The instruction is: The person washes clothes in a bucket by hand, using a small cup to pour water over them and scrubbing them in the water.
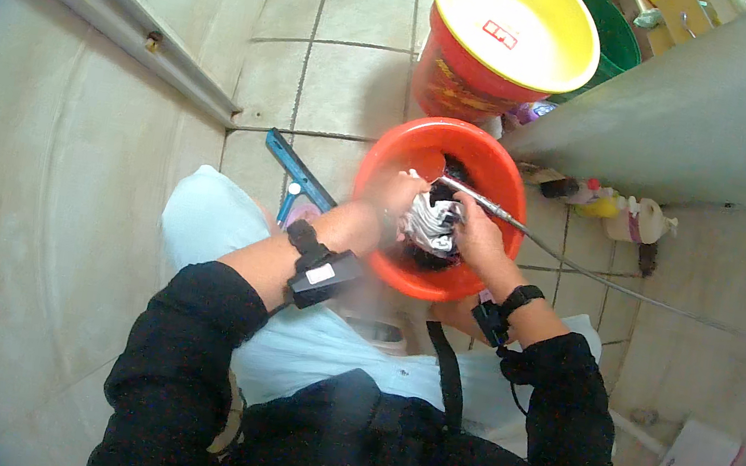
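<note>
An orange-red plastic basin point(431, 287) stands on the floor between my knees. In it, my left hand point(398, 194) grips the left side of a bunched white cloth point(433, 225), though haze blurs that hand a little. My right hand point(478, 232) has its fingers closed on the cloth's right side. Dark wet fabric point(432, 260) shows under and around the white folds. Across the basin's right rim lies a silver shower handset point(483, 202), its head end over the fabric, just above my right hand.
From the handset a metal hose point(663, 308) runs to the right wall. Ahead stands a red bucket point(456, 76) topped by a yellow basin point(525, 13). A blue long-handled tool point(297, 168) lies left; bottles point(633, 221) stand right, beyond a partition panel point(694, 118).
</note>
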